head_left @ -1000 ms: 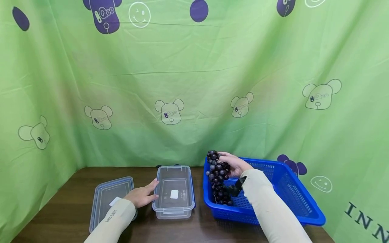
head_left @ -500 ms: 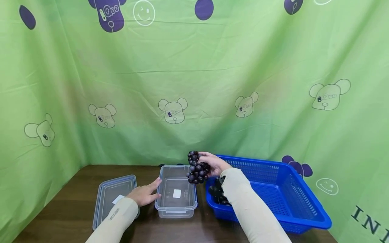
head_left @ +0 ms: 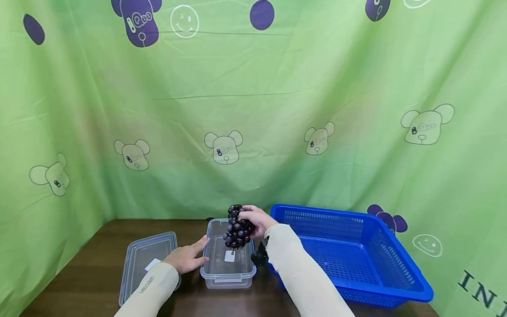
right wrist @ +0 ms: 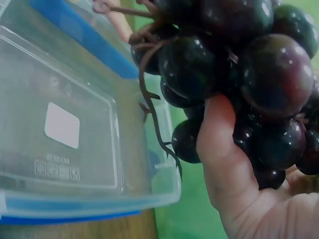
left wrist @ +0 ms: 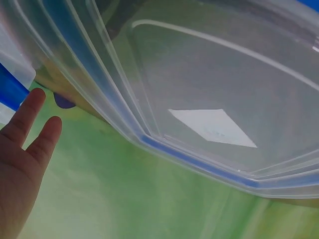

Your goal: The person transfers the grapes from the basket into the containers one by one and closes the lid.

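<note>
The right hand (head_left: 256,220) is gripping a bunch of dark grapes (head_left: 236,229), its fingers curled round the cluster, and is holding it in the air over the open clear box (head_left: 227,275). In the right wrist view the thumb (right wrist: 219,149) is pressing against the berries, with the box below. The left hand (head_left: 185,256) is resting on the table (head_left: 91,273) with fingers straight, its tips touching the box's left wall. A clear lid (head_left: 136,259) is lying just left of it. A blue basket (head_left: 356,264) is sitting right of the box.
</note>
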